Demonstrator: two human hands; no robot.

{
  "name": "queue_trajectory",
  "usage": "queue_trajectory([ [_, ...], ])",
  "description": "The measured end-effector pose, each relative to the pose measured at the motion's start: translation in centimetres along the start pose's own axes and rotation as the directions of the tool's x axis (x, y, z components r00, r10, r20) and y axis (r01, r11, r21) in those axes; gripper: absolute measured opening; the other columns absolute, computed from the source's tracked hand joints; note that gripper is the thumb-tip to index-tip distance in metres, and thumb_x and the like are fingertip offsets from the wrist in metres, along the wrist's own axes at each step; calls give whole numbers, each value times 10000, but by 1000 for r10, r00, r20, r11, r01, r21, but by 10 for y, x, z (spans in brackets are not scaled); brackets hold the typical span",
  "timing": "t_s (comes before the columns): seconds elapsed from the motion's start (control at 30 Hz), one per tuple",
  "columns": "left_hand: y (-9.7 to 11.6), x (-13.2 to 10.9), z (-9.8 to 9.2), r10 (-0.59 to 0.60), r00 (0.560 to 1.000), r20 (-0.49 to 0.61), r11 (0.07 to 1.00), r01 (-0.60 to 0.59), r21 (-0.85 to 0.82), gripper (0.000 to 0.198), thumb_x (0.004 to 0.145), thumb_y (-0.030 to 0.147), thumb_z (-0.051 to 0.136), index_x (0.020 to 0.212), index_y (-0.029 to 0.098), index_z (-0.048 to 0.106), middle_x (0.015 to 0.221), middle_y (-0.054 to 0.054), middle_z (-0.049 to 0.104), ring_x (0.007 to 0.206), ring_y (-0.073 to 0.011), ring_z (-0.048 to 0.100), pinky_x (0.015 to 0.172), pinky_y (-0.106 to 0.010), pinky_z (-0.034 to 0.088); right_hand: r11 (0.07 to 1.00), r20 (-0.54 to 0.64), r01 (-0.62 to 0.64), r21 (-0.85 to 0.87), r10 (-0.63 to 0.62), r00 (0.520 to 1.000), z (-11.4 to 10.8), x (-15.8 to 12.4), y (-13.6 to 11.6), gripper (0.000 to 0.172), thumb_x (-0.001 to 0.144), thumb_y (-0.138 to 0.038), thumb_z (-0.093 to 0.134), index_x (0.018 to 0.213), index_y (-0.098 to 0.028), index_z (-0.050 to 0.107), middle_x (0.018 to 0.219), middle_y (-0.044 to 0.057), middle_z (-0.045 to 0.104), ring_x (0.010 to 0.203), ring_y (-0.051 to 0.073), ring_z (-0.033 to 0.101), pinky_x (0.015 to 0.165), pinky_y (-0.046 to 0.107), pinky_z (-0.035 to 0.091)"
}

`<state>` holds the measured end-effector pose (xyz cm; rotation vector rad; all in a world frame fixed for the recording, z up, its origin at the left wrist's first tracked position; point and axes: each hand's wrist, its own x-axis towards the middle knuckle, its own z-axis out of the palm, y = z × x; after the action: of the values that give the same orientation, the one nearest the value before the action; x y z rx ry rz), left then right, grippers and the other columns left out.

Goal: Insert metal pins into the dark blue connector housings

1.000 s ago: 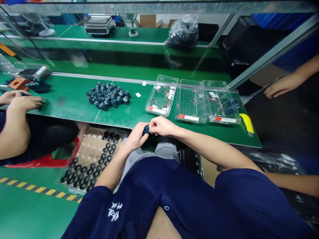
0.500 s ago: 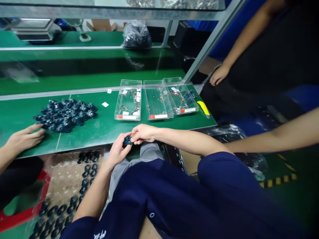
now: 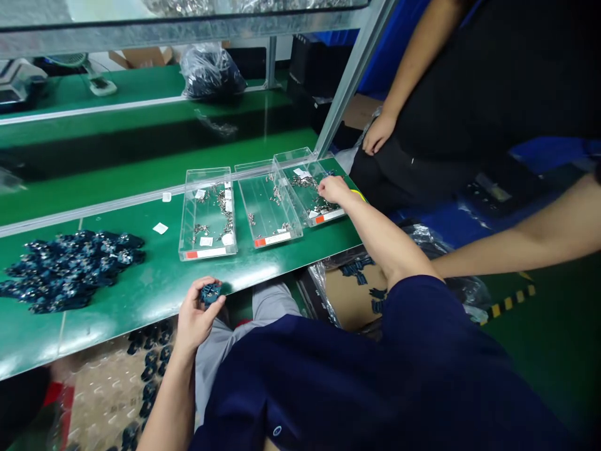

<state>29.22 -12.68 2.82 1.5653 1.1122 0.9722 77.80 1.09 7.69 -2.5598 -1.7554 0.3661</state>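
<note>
In my left hand (image 3: 197,319), near the front edge of the table, is a small dark blue plastic part (image 3: 210,293) with bits of metal in it. The thumb and fingers close around its sides. My right hand (image 3: 334,189) reaches over the rightmost clear plastic tray (image 3: 313,220), where small metal pieces (image 3: 305,181) and white paper slips lie. Its fingertips are pinched together above the pieces; whatever is between them is hidden. Two more clear trays, a middle one (image 3: 263,207) and a left one (image 3: 206,233), hold similar small metal pieces.
A pile of dark blue parts (image 3: 77,266) lies on the green table (image 3: 154,282) to the left. Below are a carton (image 3: 361,307) with dark parts and a blister tray (image 3: 103,388). A yellow-handled tool (image 3: 359,195) is by the right tray. A co-worker's hand (image 3: 379,131) hangs at the right.
My right hand has left the blue part and moved out to the rightmost tray. My left hand keeps the part. The view has shifted right, and the other person's hand at the left is gone.
</note>
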Motion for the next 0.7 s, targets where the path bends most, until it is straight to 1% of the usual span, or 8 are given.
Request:
queue_trajectory([
  [0.17,-4,1,6,-101,995,5,995,101,-16,442,782,341,760,1164,217,573,1084,-79,675,1020,-225,668,930,-380,538,996,145,17,-90,-3,989,27,18,2,248,756,-187,738,1000,-180,779,1073,113,737,986,239,673,866,298,500],
  [0.3,2,1,7,-72,997,-27,997,72,11,456,770,354,772,1169,204,611,1113,-91,665,1038,-235,666,959,-398,527,991,142,58,-124,-40,989,18,8,-7,147,774,-125,672,882,-111,772,973,165,737,952,263,671,819,313,488],
  [0.4,9,-1,3,-116,991,-61,991,111,-81,548,773,363,775,1256,180,591,1076,-102,686,1017,-231,677,951,-403,528,990,-21,133,-54,-135,991,3,-15,-24,202,859,-169,587,972,-96,738,968,164,729,933,251,665,804,321,488],
  [0.43,11,-1,0,-142,987,-72,980,130,-149,590,772,368,778,1288,172,571,1046,-103,700,996,-230,685,924,-398,539,979,-168,167,118,-146,975,-1,-26,-34,201,866,-215,598,974,-109,731,908,140,729,859,227,667,764,308,493],
  [0.47,13,-1,-3,-152,984,-92,970,130,-207,624,759,370,790,1302,165,559,1034,-105,709,991,-231,690,912,-393,543,926,-254,206,317,-126,959,-4,-40,-47,194,861,-260,619,957,-129,725,833,110,720,762,200,656,709,298,497],
  [0.5,15,-2,-7,-150,982,-118,961,117,-250,640,747,368,801,1302,160,557,1041,-111,716,1001,-233,690,914,-390,541,828,-256,242,506,-125,959,-6,-57,-62,187,837,-300,652,922,-146,716,758,82,702,666,175,632,647,288,495],
  [0.6,22,-6,-17,-129,976,-174,945,68,-321,608,748,355,801,1269,148,567,1135,-146,710,1075,-248,676,931,-389,535,462,-85,224,858,-302,950,-2,-123,-118,268,727,-399,768,843,-171,687,688,50,681,577,153,613,558,277,503],
  [0.7,29,-17,-25,-134,981,-140,916,68,-395,576,794,358,750,1287,142,546,1246,-181,668,1122,-274,658,881,-394,559,325,97,121,938,-581,808,10,-192,-177,317,708,-438,799,842,-173,690,740,71,709,624,171,653,586,298,540],
])
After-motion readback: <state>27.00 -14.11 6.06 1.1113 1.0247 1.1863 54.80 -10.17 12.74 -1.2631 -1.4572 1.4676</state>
